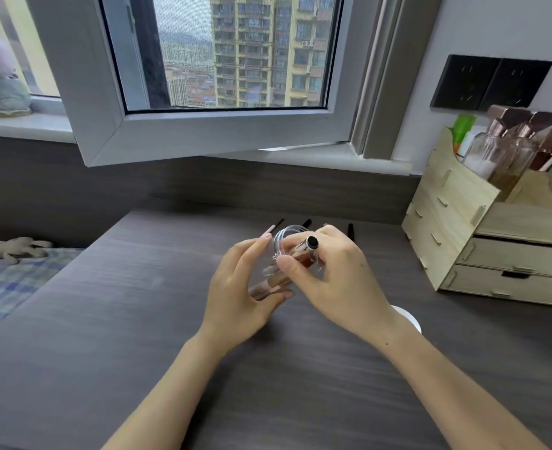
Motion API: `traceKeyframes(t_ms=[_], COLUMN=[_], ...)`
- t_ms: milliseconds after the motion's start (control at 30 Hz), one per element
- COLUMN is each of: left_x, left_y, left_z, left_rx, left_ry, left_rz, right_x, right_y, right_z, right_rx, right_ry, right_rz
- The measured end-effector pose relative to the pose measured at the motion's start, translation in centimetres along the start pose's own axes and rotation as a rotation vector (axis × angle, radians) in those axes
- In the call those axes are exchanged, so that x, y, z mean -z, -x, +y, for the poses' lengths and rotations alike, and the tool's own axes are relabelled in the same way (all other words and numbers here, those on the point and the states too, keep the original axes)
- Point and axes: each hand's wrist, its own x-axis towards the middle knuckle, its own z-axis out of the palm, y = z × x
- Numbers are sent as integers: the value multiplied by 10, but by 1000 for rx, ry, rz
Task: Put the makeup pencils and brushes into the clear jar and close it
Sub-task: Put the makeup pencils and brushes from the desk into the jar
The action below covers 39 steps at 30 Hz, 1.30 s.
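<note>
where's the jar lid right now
The white lid lies on the desk right of centre in the head view, mostly hidden behind the right wrist, in front of the wooden organiser and off the jar.

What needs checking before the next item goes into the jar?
1. Clear plastic jar held by left hand: ok, fingers wrap its lower part.
2. Jar mouth open: ok, no lid on the rim.
3. Black-capped rose-gold makeup pencil in right hand, started into the mouth: ok.
4. Dark slim pencils and brushes remaining on the grey wood-grain desk: not ok, several lie behind the hands.
5. White round lid within reach: cannot tell, mostly hidden by the right wrist.
</note>
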Motion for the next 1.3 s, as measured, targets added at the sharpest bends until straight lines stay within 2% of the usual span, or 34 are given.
traceKeyframes(t_ms=[133, 233, 300, 367, 433, 467, 567, 700, 833, 967, 1033, 1100, 1233, 1300], left_x=[0, -1, -1, -1, -1, -1, -1, -3, -3, -2, -2, -3, -3, -3], left_y=[0, 0, 0, -1, -3, -3, -4, -5, -6, -7, -8, -8, -8, -7], left_z=[-2, -4, -4, -6, -8, -9, -10, -15, -16, -17, -17, -16, -14, -13], left_rx=[-11, 11, 38, 53, 62, 69, 87, 77, 78, 67, 64, 62, 57, 52], left_ry=[-19, -30, -21, -22, -28, -30, -31, -55, -71, -74, -80, -84, -90, -90], left_rz=[-20, -29, -4, 31, 54, 59, 61, 54, 56, 68, 68, 68, 55, 41], right_x=[5, 14, 19, 18, 8, 1, -13, -25, -37, -40, -35, -26, 7, 26], right_y=[0, -2, -7, -16, -25, -29, -39, -58, -66, -67, -66, -67, -60, -48], right_z=[4, 7, 19, 52, 98, 124, 175, 198, 205, 207, 199, 185, 121, 84], right_rx=[-85, -163, -285, -445, -605, -668, -799, -890, -887, -855, -810, -677, -451, -374], right_ry=[-94, -314, -544, -584, -365, -210, 167, 298, 491, 576, 505, 329, -270, -570], right_rz=[-36, -92, -10, 148, 252, 251, 125, -37, -197, -253, -164, -4, 272, 344])
